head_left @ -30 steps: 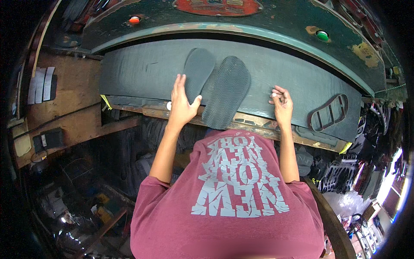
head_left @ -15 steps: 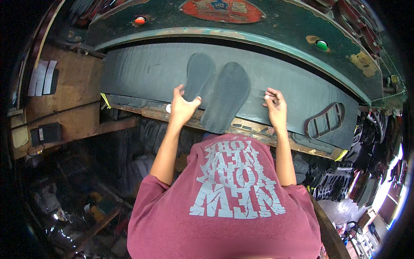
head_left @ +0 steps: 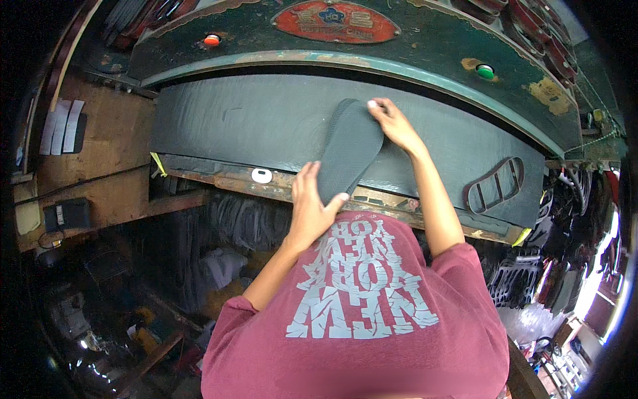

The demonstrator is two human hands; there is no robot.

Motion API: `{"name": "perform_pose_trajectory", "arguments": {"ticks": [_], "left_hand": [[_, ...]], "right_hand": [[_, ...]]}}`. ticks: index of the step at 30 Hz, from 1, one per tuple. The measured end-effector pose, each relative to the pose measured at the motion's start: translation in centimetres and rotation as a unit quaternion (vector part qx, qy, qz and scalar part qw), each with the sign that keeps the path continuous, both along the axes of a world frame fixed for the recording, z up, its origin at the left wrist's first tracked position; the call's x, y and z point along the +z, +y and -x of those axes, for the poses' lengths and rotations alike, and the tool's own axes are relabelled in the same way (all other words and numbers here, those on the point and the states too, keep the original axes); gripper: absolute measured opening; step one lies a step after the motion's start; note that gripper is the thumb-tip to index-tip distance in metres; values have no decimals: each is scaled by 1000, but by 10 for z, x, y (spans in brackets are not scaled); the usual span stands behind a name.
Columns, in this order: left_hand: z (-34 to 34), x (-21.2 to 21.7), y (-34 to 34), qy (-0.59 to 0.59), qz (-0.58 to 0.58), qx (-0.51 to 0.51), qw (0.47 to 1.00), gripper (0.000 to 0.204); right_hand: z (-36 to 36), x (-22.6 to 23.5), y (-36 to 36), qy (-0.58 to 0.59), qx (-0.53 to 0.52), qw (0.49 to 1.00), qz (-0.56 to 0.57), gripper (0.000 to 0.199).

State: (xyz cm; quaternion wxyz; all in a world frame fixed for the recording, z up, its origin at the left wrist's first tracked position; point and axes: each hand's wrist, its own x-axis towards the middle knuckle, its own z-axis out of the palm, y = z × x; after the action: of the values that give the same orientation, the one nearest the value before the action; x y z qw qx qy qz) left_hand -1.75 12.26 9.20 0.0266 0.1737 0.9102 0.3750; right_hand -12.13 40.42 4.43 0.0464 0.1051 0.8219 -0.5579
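On the dark press bed lies a dark grey shoe sole, one smooth sole stacked on a ribbed one whose edge shows at its left. My left hand holds the narrow near end, thumb on one side and fingers on the other. At the wide far end, my right hand pinches the rim between thumb and fingers. A sole-shaped metal cutting die with crossbars rests on the bed to the right.
A green machine beam with an orange button and a green button spans the far side. A small white object sits on the bed's front edge. Paper strips lie on a wooden board at left. More dies hang at right.
The smooth sole has moved right onto the ribbed sole. My left hand has shifted right to the near end; my right hand has moved left and away from me to the far end.
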Motion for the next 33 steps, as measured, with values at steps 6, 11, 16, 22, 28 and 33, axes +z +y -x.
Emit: {"name": "perform_pose_trajectory", "arguments": {"ticks": [6, 11, 16, 22, 28, 33], "left_hand": [[-16, -28, -28, -528, -330, 167, 764, 73], [-6, -42, -23, -542, -377, 132, 740, 73], [2, -23, -22, -388, -320, 99, 858, 74], [46, 1, -37, -74, -120, -6, 990, 89], [96, -36, -36, -42, -128, -94, 986, 102], [98, -65, -21, 50, -286, -60, 955, 122]], "right_hand": [[49, 14, -15, -101, 163, 961, -198, 113], [63, 31, 3, -153, 261, 941, -154, 124], [38, 48, 28, -134, 275, 952, 0, 85], [-35, 62, 44, 61, 106, 991, -55, 86], [-64, 31, 25, 100, 42, 993, -49, 102], [-60, 21, 24, 139, 39, 990, 2, 111]]}}
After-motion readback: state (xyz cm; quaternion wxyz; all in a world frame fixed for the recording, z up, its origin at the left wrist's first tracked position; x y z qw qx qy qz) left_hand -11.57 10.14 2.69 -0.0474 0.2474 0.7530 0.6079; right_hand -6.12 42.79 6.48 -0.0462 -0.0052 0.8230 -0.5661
